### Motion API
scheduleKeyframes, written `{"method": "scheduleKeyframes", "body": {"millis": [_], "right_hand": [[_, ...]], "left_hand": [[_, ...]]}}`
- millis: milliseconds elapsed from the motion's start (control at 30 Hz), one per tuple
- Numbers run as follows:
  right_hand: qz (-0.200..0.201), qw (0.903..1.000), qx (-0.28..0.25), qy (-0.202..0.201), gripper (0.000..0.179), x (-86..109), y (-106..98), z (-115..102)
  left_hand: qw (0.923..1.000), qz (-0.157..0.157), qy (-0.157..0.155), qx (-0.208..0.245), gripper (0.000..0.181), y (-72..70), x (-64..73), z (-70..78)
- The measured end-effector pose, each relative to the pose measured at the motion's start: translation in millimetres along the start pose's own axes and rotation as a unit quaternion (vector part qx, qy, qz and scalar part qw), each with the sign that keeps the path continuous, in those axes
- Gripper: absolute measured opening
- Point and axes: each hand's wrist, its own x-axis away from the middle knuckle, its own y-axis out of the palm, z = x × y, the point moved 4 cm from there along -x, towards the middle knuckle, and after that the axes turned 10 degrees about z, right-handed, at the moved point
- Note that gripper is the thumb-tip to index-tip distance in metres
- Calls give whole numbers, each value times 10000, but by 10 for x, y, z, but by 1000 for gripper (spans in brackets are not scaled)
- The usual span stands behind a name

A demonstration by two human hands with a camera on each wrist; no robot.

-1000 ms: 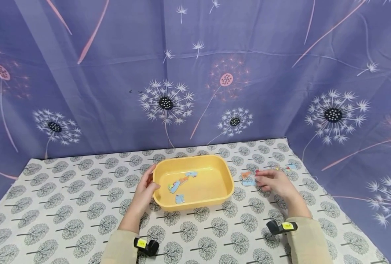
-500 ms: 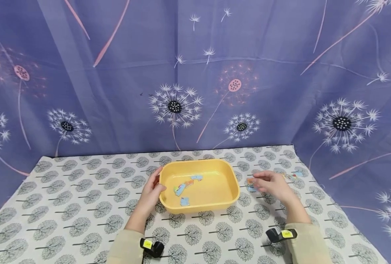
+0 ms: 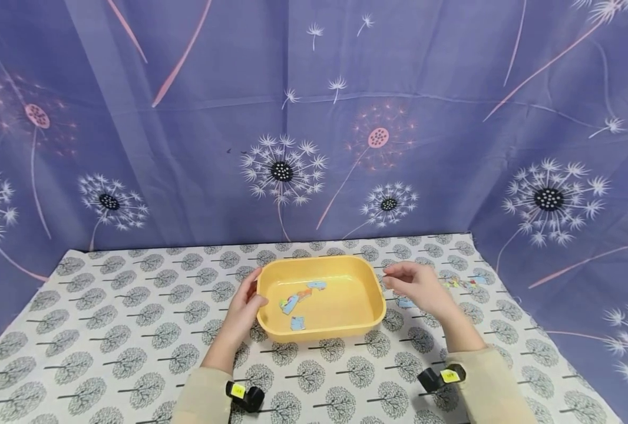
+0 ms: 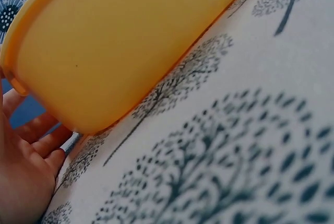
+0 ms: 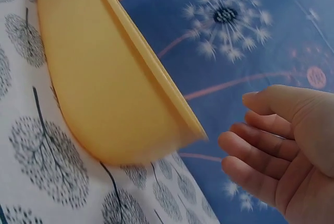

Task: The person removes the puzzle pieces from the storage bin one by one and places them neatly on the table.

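Note:
A yellow plastic tub (image 3: 321,334) stands on the table with several small flat puzzle pieces (image 3: 297,323) in blue, orange and green inside. At its left end my left hand (image 3: 242,309) grips the rim, thumb on top and fingers along the outer wall. My right hand (image 3: 417,288) hovers just beyond the tub's right end. Its fingers are loosely bent; the right wrist view shows nothing between thumb and fingers, and a gap separates the hand from the rim. Partly beneath that hand lies a blue piece (image 3: 405,302) on the cloth.
More small colourful pieces (image 3: 462,282) lie on the cloth to the right of my right hand. The tabletop cloth (image 3: 149,330) is white with grey trees. Behind it hangs a purple curtain (image 3: 197,176) with dandelions.
My right hand has moved left from the pieces on the cloth towards the tub's right rim. The left hand has kept its hold on the tub. The head view has shifted slightly.

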Motion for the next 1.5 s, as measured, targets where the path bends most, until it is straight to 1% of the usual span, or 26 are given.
{"method": "scheduleKeyframes", "body": {"millis": [133, 267, 400, 533, 667, 900, 967, 1100, 1267, 1400, 1500], "right_hand": [[-88, 9998, 61, -138, 33, -26, 113, -121], [-215, 9987, 266, -377, 30, -39, 237, -242], [-460, 9963, 429, -589, 27, -40, 380, -350], [-773, 9918, 634, -799, 25, -38, 541, -424], [-1075, 9844, 929, -1043, 24, -33, 705, -490], [-1527, 9632, 1299, -1789, 22, -22, 973, -614], [-1641, 9574, 1413, -1909, 21, -20, 1041, -650], [-1917, 9478, 1592, -1989, 20, -25, 1175, -696], [-2246, 9398, 1680, -1952, 18, -27, 1323, -732], [-2362, 9351, 1822, -1914, 19, -51, 1414, -749], [-2451, 9354, 1761, -1844, 21, -81, 1483, -747]], "left_hand": [[10000, -7, 13, 7, 72, 2, -2, -6], [10000, 2, 29, 6, 72, 2, 2, -7], [10000, 29, 46, -10, 72, 4, 4, 0], [10000, 44, 73, -32, 72, 5, -4, 3], [10000, 25, 83, 33, 72, 2, -5, 9], [10000, 28, 30, 33, 72, -3, -4, 9], [10000, 32, 32, 36, 72, -4, -5, 13], [9999, 41, 124, 65, 72, 0, -19, 13], [9998, 27, 168, 80, 73, 4, -28, 4], [9998, -16, 148, 99, 73, 4, -24, 1], [9999, 4, 110, 100, 72, -3, -25, -1]]}}
